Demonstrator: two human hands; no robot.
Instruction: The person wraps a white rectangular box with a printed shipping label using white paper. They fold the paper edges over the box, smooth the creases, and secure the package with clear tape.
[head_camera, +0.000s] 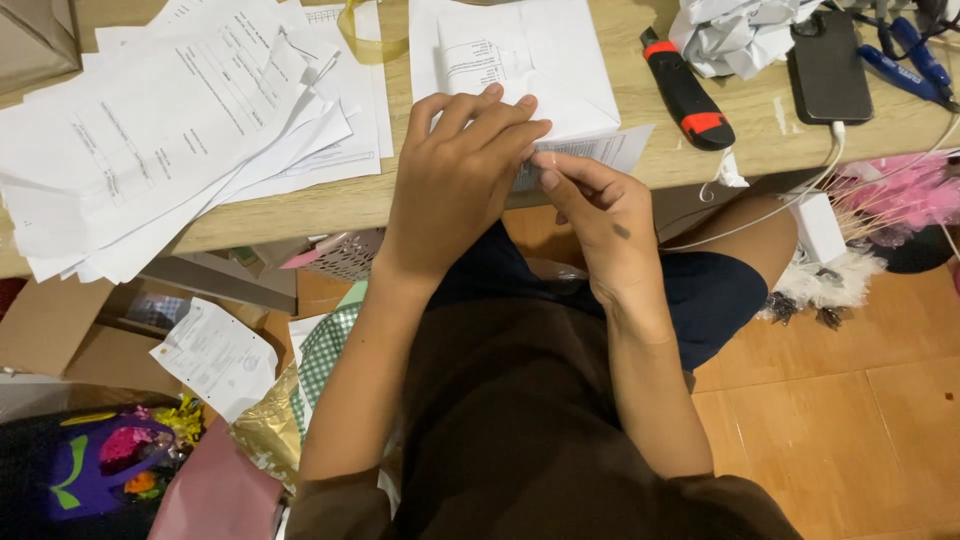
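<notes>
- Two bare hands meet at the near edge of a wooden desk (300, 215), both on one folded white paper (560, 70).
- The left hand (455, 180) lies flat on the paper's lower part, fingers together and pressing down, their tips reaching toward the printed patch on the sheet.
- The right hand (600, 215) comes in just beside it, thumb and forefinger pinching the paper's lower right corner where a printed flap (615, 150) sticks out over the desk edge.
- The folded paper stretches away from both hands toward the far side of the desk; only its near edge is covered by them.
- A loose pile of printed sheets (170, 130) spreads well to the left of the hands.
- To the right lie a black and red utility knife (685, 92), a crumpled white paper (730, 35) and a dark phone (828, 65) with a white cable (800, 195) plugged in.
</notes>
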